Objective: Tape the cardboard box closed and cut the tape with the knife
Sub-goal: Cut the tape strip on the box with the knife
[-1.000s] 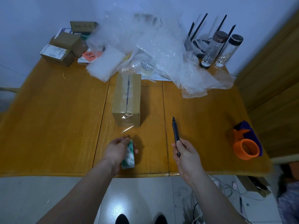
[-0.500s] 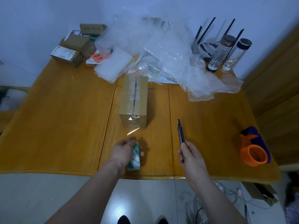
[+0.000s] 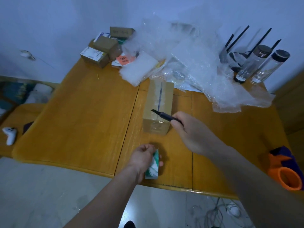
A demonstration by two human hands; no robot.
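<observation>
Right hand (image 3: 192, 132) swung slim black knife (image 3: 166, 116) over cardboard box (image 3: 158, 106).

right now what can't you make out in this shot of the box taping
Head view only:
- Clear tape stretch from the tape roll to the cardboard box: transparent and blurred, so its path is unclear.
- Knife blade tip: too small and motion-blurred to tell whether it touches anything.
- Knife handle: covered by the right hand.
- Orange tape dispenser: cut off by the right edge.
</observation>
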